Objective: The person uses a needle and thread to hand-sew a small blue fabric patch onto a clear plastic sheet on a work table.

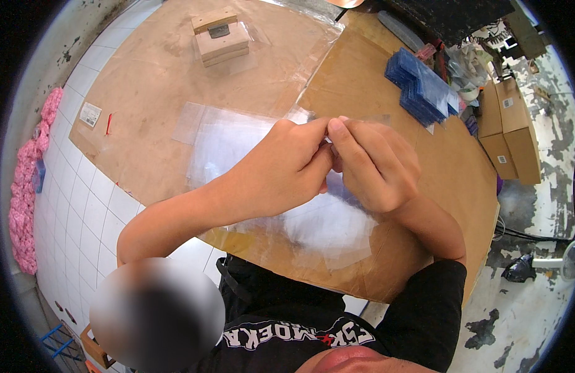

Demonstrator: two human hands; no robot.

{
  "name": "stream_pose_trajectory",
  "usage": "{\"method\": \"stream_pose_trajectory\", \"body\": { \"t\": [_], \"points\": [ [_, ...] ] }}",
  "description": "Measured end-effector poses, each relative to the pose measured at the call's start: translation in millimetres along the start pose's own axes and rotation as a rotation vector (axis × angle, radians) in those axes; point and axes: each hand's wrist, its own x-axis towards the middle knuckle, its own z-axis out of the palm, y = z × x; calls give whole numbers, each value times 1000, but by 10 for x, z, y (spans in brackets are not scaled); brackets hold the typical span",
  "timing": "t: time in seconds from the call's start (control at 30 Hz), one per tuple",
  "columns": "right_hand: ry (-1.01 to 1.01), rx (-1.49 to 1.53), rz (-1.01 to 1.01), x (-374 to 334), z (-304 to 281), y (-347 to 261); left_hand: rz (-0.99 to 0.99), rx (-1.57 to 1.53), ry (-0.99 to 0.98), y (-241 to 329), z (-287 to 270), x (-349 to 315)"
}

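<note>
My left hand and my right hand meet fingertip to fingertip over the middle of the table. Both are closed in a pinch, thumbs against fingers. Whatever lies between the fingertips is too small or hidden to name. Below them, clear plastic sheets are spread in a glossy, overlapping layer, with more clear sheets close to my body. A bluish-purple patch shows under my right hand, partly covered by it.
Brown paper or cardboard covers the table. A wooden block fixture stands at the far side. Stacked blue pieces lie at the far right, beside cardboard boxes. A pink bundle rests by the left wall.
</note>
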Motion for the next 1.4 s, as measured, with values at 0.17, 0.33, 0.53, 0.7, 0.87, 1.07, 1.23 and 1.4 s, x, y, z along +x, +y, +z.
{"method": "stream_pose_trajectory", "body": {
  "t": [0.17,0.33,0.53,0.7,0.87,1.07,1.23,1.4],
  "points": [
    [13,142,142,7,-15,-8,-5,-15,6,-19,11,11],
    [11,208,250,57,-51,-35,-19,-43,15,77,3,12],
    [1,200,247,62,-65,-44,10,-13,-3,3,7,1],
    [-36,209,280,96,-115,-70,-1,-9,-7,-9,14,-6],
    [-3,122,134,54,-67,-26,-1,0,-5,-16,18,-4],
    [-48,29,62,42,-75,-52,7,11,1,-22,14,-1],
    [-24,41,63,21,-37,-20,5,9,2,9,24,7],
    [-110,113,60,132,-68,56,-17,96,-40,31,10,-11]
  ]
}}
